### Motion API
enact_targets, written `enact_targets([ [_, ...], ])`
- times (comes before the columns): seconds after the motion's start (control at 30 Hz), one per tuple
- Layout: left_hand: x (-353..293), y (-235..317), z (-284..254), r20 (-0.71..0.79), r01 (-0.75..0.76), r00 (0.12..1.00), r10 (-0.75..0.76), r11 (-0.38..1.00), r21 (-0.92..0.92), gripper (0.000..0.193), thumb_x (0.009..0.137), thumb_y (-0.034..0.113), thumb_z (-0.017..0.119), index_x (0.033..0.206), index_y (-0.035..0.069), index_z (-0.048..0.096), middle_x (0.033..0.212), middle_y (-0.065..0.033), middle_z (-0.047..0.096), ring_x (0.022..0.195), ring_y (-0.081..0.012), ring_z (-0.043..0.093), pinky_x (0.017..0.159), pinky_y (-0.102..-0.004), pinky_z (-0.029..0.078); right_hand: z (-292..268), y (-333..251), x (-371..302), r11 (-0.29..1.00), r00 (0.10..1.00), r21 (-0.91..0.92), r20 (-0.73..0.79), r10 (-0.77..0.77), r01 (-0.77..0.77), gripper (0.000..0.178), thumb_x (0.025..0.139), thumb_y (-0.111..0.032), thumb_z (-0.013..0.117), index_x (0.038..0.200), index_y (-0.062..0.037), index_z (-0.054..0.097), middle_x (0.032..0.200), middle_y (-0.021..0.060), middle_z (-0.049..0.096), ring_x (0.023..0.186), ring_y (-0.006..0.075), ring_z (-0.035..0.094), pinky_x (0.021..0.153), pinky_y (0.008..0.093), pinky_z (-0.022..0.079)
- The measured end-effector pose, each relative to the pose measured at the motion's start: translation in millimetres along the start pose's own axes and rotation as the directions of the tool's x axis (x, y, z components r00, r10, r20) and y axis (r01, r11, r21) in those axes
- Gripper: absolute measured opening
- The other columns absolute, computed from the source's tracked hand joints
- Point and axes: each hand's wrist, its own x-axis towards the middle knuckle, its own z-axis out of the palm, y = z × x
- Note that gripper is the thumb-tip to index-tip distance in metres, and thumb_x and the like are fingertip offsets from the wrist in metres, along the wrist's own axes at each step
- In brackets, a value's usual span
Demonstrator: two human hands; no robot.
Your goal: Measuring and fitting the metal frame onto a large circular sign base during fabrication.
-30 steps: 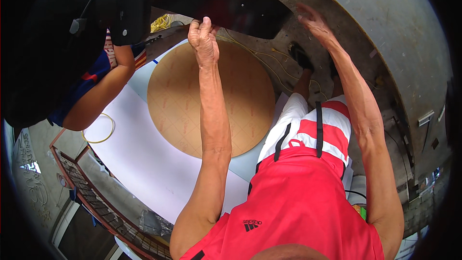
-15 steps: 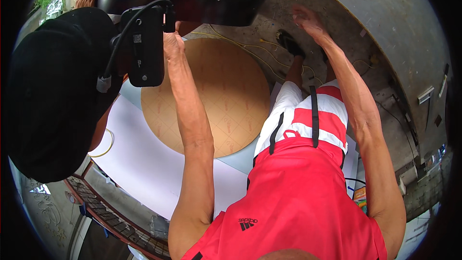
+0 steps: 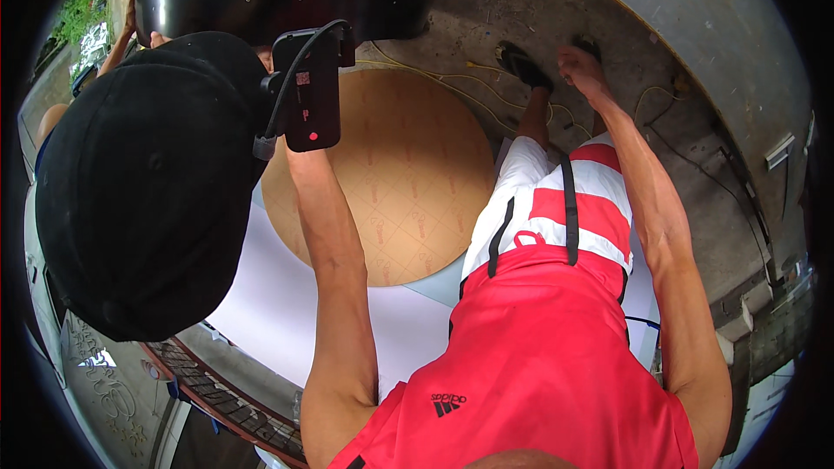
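A glossy black curved panel (image 3: 365,0) with a pale upper edge stands at the far left. My left forearm (image 3: 323,208) reaches toward its lower edge. The left hand is almost wholly hidden behind a phone-like black device (image 3: 313,100) on a co-worker's cap (image 3: 148,182), so its grip does not show. My right hand (image 3: 582,69) hangs at the far right, clear of the panel, above the floor by a sandalled foot. Its fingers are curled in and nothing shows in them. Another person's hand (image 3: 130,13) is at the panel's left end.
A large round tan board (image 3: 391,165) with a printed grid lies on white sheets (image 3: 278,313) before me. Yellow cords (image 3: 443,75) run over the concrete floor (image 3: 486,0). A large grey sheet (image 3: 721,26) curves along the right. A brown railing (image 3: 217,399) is at lower left.
The panel has shifted left and turned, showing its pale upper edge. My right hand has moved right and down. The capped head and its device have come right, covering my left hand.
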Motion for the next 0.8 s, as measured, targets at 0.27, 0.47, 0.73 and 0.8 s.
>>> enact_targets([
  [0.27, -9.9, -17.2, 24.8, 0.068, -0.008, 0.998, -0.011, 0.962, 0.273, 0.015, 0.093, 0.020, 0.062, 0.093, 0.006, 0.055, 0.083, -0.0081, 0.060, 0.074, -0.0200, 0.063, 0.069, -0.0398, 0.055, -31.8, 46.5, -19.9, 0.990, 0.990, -0.043, -0.043, 0.132, -0.134, 0.036, 0.085, -0.009, 0.058, 0.121, -0.0021, 0.060, 0.095, 0.0036, 0.066, 0.076, 0.0110, 0.058, 0.062, 0.0263, 0.046],
  [0.47, 24.2, -25.6, 49.9, 0.190, -0.123, 0.982, -0.006, 0.741, 0.660, 0.020, 0.093, 0.024, 0.062, 0.095, 0.005, 0.055, 0.082, -0.0093, 0.060, 0.073, -0.0208, 0.063, 0.068, -0.0395, 0.054, 4.8, 21.2, -10.7, 0.977, 0.995, -0.215, 0.103, 0.002, 0.020, 0.038, 0.093, -0.015, 0.058, 0.131, -0.0139, 0.058, 0.096, 0.0003, 0.064, 0.077, 0.0120, 0.056, 0.068, 0.0272, 0.046],
  [0.73, 24.6, -19.0, 79.8, 0.059, 0.045, 0.990, -0.131, 0.675, 0.736, 0.024, 0.099, 0.025, 0.056, 0.090, 0.003, 0.058, 0.078, -0.0128, 0.061, 0.075, -0.0211, 0.063, 0.073, -0.0380, 0.054, 152.1, -139.5, 80.9, 0.822, 0.766, -0.103, 0.441, -0.467, 0.561, 0.065, 0.083, -0.011, 0.052, 0.146, -0.0120, 0.039, 0.074, 0.0087, 0.057, 0.067, 0.0185, 0.056, 0.065, 0.0352, 0.046],
  [0.8, 24.2, -13.7, 81.0, 0.085, 0.036, 0.985, -0.153, 0.654, 0.755, 0.025, 0.099, 0.027, 0.055, 0.094, 0.002, 0.058, 0.078, -0.0140, 0.061, 0.075, -0.0203, 0.063, 0.070, -0.0370, 0.052, 159.8, -162.0, 89.8, 0.793, 0.771, -0.176, 0.427, -0.473, 0.584, 0.067, 0.082, -0.010, 0.052, 0.147, -0.0120, 0.038, 0.076, 0.0099, 0.059, 0.069, 0.0202, 0.057, 0.066, 0.0360, 0.046],
])
